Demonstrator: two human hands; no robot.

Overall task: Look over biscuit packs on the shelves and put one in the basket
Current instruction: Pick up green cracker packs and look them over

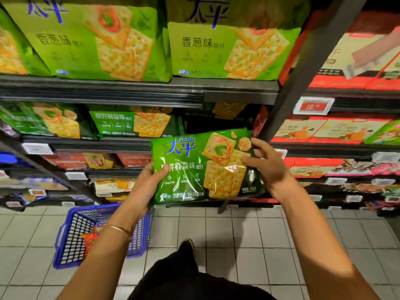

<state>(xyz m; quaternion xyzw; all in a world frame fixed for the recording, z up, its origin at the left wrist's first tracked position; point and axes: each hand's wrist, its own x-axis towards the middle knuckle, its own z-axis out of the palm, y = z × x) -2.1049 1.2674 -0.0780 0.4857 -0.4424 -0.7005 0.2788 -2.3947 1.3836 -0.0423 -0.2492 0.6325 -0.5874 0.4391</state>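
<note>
A dark green cracker pack [194,169] with blue lettering is held up in front of the shelves, its printed face toward me. My left hand [147,185] grips its left edge, thumb on the front. My right hand [265,163] holds its right edge, thumb on the front and fingers curled round the side. A blue plastic basket [71,241] stands on the tiled floor at the lower left, partly hidden by my left forearm, with a red-orange packet [94,237] inside it.
Light green cracker packs [93,40] fill the top shelf, and darker green ones [132,122] sit on the shelf below it. A dark upright post [298,83] divides off red and beige boxes [324,131] on the right. Pale floor tiles [238,234] lie below.
</note>
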